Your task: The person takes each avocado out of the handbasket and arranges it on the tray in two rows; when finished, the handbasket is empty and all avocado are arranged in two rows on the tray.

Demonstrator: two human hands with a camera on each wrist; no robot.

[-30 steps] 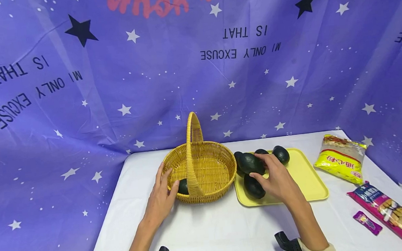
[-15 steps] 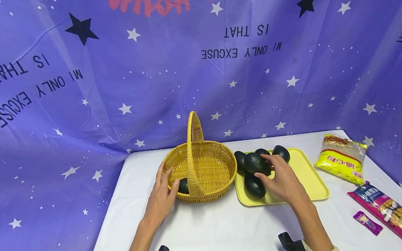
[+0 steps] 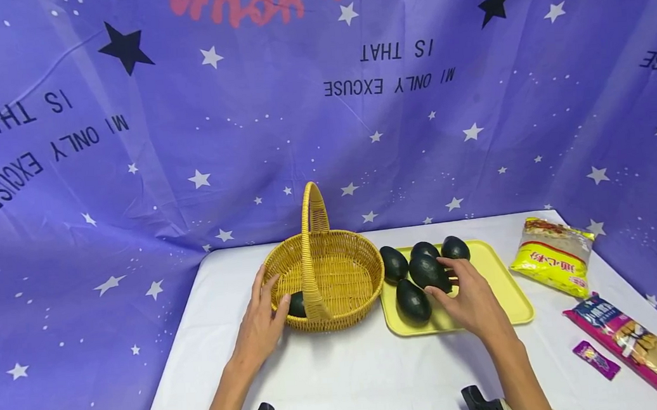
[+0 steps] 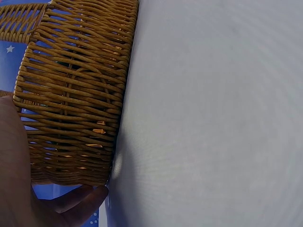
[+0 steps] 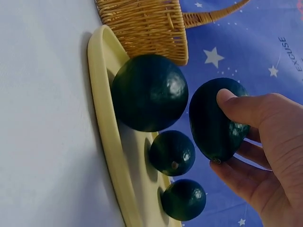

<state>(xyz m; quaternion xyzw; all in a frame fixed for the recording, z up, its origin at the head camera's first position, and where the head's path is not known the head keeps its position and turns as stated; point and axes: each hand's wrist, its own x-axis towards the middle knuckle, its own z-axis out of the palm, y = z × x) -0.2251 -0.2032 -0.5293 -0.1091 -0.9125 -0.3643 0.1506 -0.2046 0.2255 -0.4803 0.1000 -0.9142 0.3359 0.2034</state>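
My right hand pinches a dark green avocado between thumb and fingers. In the right wrist view this avocado hangs beside the others, apart from the tray. Several more avocados lie on the yellow tray. My left hand grips the left end of the wicker basket, thumb at the rim. The left wrist view shows the thumb by the basket's top edge and fingertips beyond its end. One avocado sits inside the basket, partly hidden by the handle.
Right of the tray lies a yellow-and-clear food bag. A long pink package and a small purple packet lie nearer on the white table. A purple star-printed cloth hangs behind.
My right hand has moved slightly right and nearer with the held avocado, uncovering more of the avocado at the tray's left. My left hand stays on the basket.
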